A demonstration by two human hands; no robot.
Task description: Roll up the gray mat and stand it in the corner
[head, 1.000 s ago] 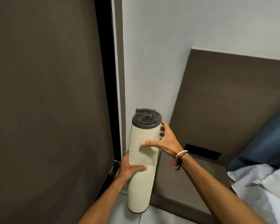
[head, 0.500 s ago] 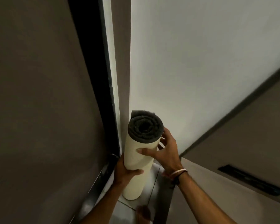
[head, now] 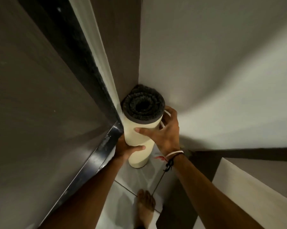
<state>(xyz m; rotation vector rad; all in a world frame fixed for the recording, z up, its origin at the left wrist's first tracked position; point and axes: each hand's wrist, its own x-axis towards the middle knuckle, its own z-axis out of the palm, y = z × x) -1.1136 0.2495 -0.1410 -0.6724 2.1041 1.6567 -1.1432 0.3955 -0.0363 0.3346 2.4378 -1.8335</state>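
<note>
The gray mat [head: 143, 105] is rolled into a tight tube, cream backing outward, dark gray pile showing as a spiral at its top end. It stands upright on the tiled floor [head: 122, 200], tucked into the corner between the white wall [head: 213, 71] and the brown door frame strip [head: 121, 47]. My left hand [head: 128, 148] wraps around the lower half of the roll from the left. My right hand [head: 164, 133] grips the upper part from the right, thumb across the front. The roll's bottom end rests on the floor.
A dark brown door or panel [head: 32, 104] with a shiny metal bottom rail [head: 96, 156] fills the left. My bare foot [head: 145, 207] is on the tiles below the roll. A brown and white furniture edge [head: 248, 187] closes in at lower right.
The view has tilted to look straight down on the roll. The roll has moved deeper into the corner, close against wall and frame. Both hands keep their grip.
</note>
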